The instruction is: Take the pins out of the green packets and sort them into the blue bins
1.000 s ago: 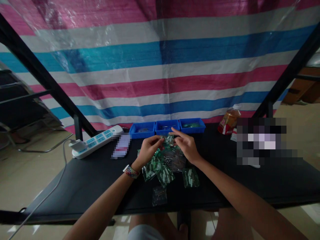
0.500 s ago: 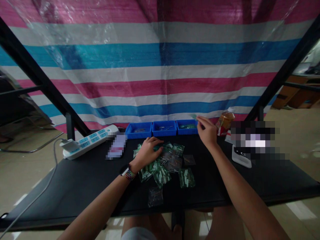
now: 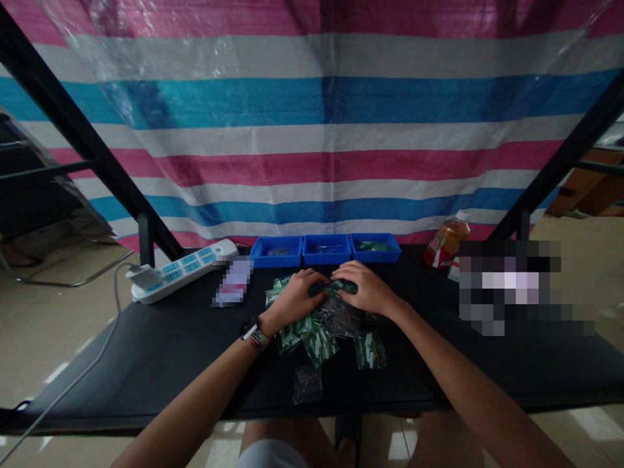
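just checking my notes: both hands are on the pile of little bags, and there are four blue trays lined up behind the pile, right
Not quite. The head view shows three blue trays, not four, lined up behind the pile of little bags. The rest holds: the left hand and the right hand both rest on that pile.

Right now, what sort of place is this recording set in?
Probably a makeshift sorting bench: a black table against a striped tarp, three blue trays, and small parts bags under both hands.
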Tool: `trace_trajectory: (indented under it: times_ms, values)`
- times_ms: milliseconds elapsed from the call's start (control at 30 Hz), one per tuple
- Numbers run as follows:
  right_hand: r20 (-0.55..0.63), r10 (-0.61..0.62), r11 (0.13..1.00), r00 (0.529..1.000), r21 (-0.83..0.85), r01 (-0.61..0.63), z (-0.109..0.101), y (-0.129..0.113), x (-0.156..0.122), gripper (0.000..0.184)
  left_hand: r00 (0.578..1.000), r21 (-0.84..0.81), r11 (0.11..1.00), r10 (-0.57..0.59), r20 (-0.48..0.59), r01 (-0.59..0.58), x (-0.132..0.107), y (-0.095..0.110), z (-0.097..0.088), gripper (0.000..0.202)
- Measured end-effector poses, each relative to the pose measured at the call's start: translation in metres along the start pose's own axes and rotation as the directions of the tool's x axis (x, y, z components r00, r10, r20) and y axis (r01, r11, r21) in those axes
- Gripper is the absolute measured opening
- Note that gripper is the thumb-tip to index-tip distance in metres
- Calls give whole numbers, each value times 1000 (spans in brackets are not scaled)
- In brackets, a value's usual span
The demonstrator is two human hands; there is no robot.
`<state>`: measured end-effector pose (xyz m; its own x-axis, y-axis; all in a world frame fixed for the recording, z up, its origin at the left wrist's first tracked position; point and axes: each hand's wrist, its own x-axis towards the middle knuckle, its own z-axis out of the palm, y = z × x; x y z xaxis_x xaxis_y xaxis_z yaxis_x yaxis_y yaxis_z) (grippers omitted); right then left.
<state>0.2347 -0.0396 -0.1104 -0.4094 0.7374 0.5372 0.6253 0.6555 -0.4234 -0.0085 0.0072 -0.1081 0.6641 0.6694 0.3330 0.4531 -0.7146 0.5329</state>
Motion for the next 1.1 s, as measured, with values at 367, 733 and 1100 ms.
trace_trajectory:
  times_ms: [367, 733, 1100]
  values:
    - [-167, 192, 972, 967, 168, -164, 2, 2, 2, 23, 997, -161, 985, -64, -42, 56, -1, 6, -7, 33]
    - [5, 518, 542, 855, 771, -333, 21, -18, 8, 43, 976, -496, 862, -183, -120, 101, 1, 6, -1, 30]
    - [70, 530, 520, 845, 760, -389, 11, -30, 11, 28, 981, -613, 775, -193, 3, 154, 1, 16, -6, 41]
